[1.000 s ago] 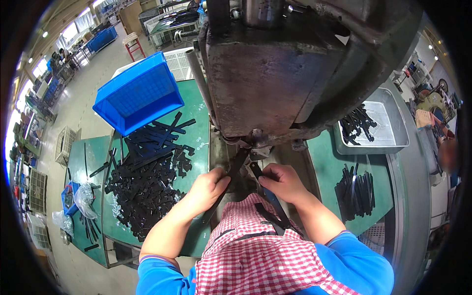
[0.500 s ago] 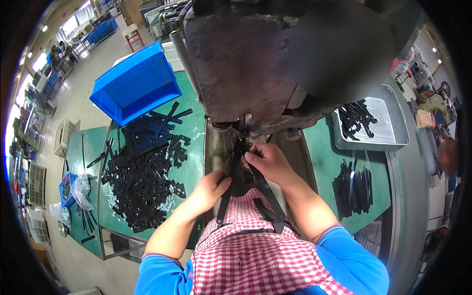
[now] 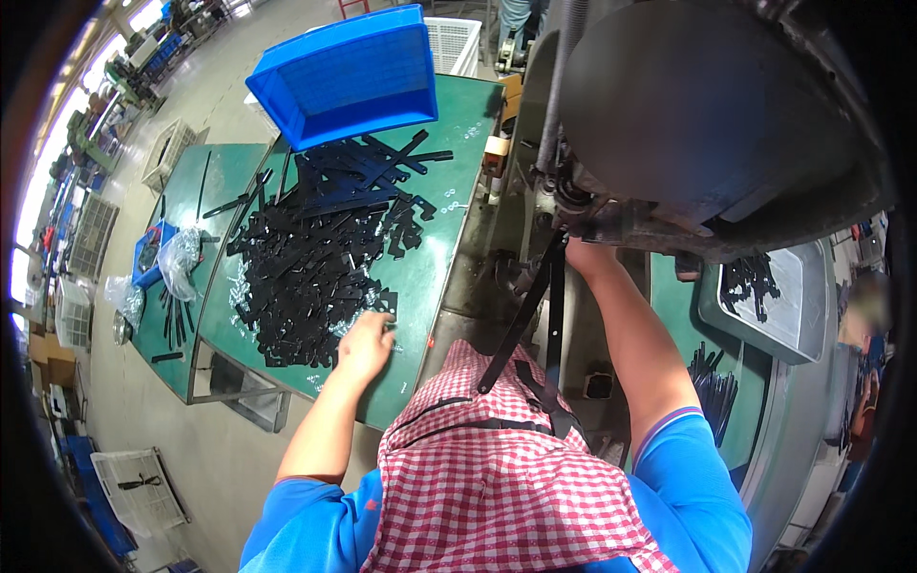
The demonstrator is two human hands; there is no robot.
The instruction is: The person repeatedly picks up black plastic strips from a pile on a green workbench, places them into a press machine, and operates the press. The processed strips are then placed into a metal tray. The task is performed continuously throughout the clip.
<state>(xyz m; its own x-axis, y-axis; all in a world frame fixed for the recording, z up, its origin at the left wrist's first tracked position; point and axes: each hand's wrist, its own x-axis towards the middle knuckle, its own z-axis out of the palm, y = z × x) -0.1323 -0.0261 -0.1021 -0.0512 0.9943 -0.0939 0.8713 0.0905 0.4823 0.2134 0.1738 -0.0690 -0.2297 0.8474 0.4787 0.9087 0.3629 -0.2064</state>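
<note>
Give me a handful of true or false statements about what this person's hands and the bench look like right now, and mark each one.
1. The left hand rests at the near edge of the pile of black strips on the green table. True.
2. The right hand is down in the grey tray. False: it is raised under the big grey machine, at the top ends of two long black strips.
3. The blue bin is heaped with black strips. False: its inside looks bare.
4. The grey tray at the right holds some black parts. True.
5. The person wears a red and white checked apron. True.
</note>
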